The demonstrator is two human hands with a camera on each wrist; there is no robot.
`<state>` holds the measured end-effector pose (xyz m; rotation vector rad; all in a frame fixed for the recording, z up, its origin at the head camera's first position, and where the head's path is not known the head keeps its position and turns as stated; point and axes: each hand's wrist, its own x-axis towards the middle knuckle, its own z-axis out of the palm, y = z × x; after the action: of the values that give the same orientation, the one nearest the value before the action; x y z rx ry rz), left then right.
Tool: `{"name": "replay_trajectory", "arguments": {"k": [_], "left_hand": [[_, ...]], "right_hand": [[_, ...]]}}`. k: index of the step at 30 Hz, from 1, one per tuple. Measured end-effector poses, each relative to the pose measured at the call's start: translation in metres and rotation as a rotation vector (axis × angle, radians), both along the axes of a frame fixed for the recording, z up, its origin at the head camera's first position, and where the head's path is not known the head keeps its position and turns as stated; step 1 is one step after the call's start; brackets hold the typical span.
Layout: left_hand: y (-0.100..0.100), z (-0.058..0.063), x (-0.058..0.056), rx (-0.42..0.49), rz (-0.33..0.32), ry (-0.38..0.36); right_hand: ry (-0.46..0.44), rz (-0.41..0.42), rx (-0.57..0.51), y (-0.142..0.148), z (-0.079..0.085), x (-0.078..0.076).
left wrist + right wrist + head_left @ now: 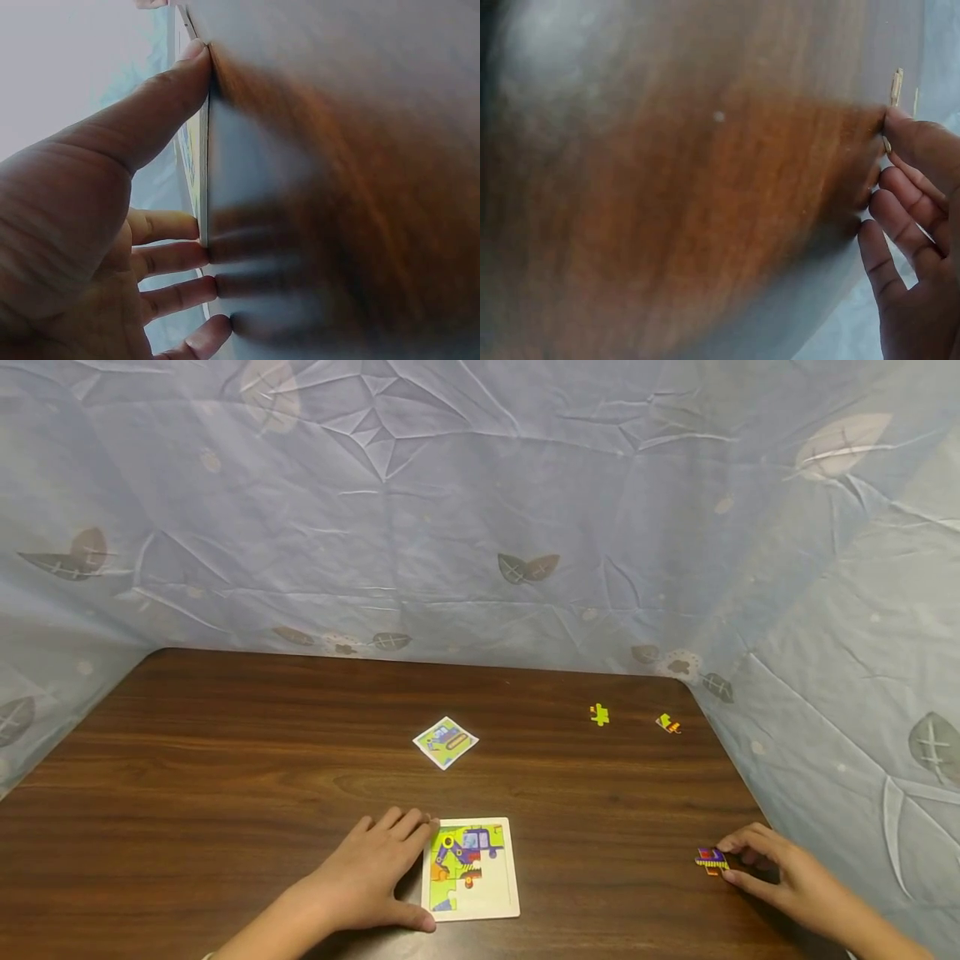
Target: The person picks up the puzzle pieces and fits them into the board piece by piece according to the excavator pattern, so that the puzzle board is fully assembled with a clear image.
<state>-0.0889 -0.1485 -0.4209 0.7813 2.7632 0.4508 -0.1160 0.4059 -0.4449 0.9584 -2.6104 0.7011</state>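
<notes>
A square puzzle tray [514, 868] with a pale wooden rim lies near the front of the table, partly filled with pieces that picture a purple digger. My left hand [367, 872] rests along its left side. The thumb touches the lower left corner, and the straight, spread fingers reach the upper left one; the tray's thin edge [204, 165] shows between them in the left wrist view. Far to the right, my right hand [780, 872] pinches a purple, yellow and orange puzzle piece [709, 859] between thumb and forefinger, close over the tabletop.
A small picture card [446, 743] with a digger lies behind the tray. Two loose pieces, a green one [600, 715] and a green-and-red one [667, 723], lie at the back right. A leaf-patterned curtain [450, 527] hangs around the brown table [262, 760].
</notes>
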Motion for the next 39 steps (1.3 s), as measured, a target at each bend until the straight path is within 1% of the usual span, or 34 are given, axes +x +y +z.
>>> {"name": "replay_trajectory", "arguments": {"k": [7, 15, 19, 22, 26, 31, 34, 39], "left_hand": [[0.0, -0.001, 0.0, 0.003, -0.005, 0.014], [0.001, -0.001, 0.001, 0.007, -0.003, 0.005], [0.001, 0.0, 0.001, 0.01, -0.001, 0.004], [0.0, 0.0, 0.001, 0.014, 0.001, 0.003], [0.0, 0.0, 0.0, 0.017, 0.003, 0.006], [-0.001, -0.001, 0.001, 0.014, 0.003, 0.01], [-0.001, -0.001, 0.001, 0.012, 0.001, 0.01], [0.0, 0.0, 0.0, 0.014, -0.003, 0.012]], "right_hand": [[0.012, 0.008, -0.003, 0.0, -0.001, -0.002], [0.038, -0.002, -0.003, -0.004, -0.002, 0.001], [0.037, 0.015, -0.02, -0.005, 0.003, 0.001], [0.026, 0.017, -0.031, -0.006, 0.012, 0.001], [0.018, 0.005, -0.018, -0.01, 0.03, -0.001], [0.07, 0.0, 0.011, -0.014, 0.053, -0.002], [0.101, 0.002, 0.014, -0.014, 0.062, -0.002], [0.102, -0.045, 0.056, -0.015, 0.071, 0.002]]}}
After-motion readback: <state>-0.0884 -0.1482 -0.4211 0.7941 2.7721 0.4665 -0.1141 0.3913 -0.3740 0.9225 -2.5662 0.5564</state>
